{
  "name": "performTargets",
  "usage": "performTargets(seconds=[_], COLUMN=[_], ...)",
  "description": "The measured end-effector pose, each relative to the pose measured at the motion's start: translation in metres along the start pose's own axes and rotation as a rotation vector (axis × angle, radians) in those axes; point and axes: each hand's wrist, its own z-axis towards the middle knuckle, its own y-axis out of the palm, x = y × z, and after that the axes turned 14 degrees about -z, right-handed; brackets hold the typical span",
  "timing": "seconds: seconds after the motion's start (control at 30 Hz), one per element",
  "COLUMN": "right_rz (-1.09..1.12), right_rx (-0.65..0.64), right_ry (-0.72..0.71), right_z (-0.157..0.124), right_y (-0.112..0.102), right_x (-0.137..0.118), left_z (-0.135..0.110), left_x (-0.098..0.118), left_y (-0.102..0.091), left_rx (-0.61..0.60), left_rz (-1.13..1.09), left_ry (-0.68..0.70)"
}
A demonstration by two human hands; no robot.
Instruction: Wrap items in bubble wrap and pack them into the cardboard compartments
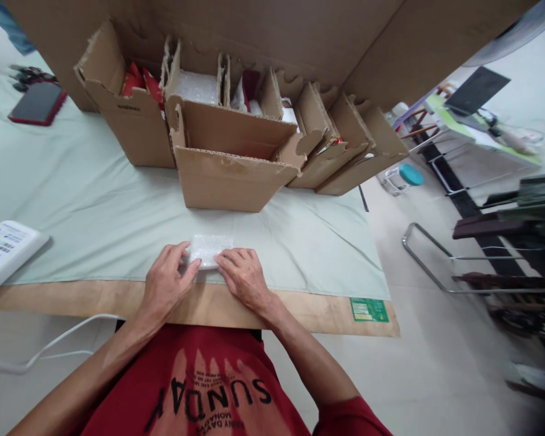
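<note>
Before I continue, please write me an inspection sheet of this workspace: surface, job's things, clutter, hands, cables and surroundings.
Surface: pale green cloth, wrinkled; wooden edge exposed in front.
Job's things: bubble-wrapped packet on the cloth; cardboard boxes behind it.
Clutter: labelled white object at left; dark, red-edged object farther back.
Hands: left hand at packet's left side, right hand at its right; grip firmness unclear.
Cables: white cable, front left.
Surroundings: teal-topped stool and laptop at right.

A phone or tablet (37,102) with a red edge lies on the pale green cloth (91,194), and a white box (11,254) with blue labels lies nearer. A green sticker (369,309) is on the table's wooden edge (318,313). To the right, a dark laptop (479,89) stands open on a green-edged desk (461,128)
</note>
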Motion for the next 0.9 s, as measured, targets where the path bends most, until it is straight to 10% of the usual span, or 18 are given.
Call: performTargets(seconds=[0.17, 0.33, 0.73, 0.9], right_rz=[0.389, 0.667, 0.554, 0.516], right_rx=[0.032, -0.063, -0.129, 0.014], right_ry=[0.266, 0.327, 0.173, 0.157], right_z=[0.005, -0.005, 0.027, 0.043], right_y=[-0.001, -0.016, -0.109, -0.17], right_x=[-0.005, -0.011, 0.04, 0.082], left_z=[-0.018, -0.009, 0.021, 0.087], left_x=[0.012, 0.023, 0.06, 0.096], left_y=[0.001, 0.011, 0.023, 0.0], left_rx=[0.028, -0.089, -0.293, 0.096], left_rz=[-0.635, -0.802, -0.13, 0.163], left_ry=[-0.474, -0.51, 0.522, 0.783])
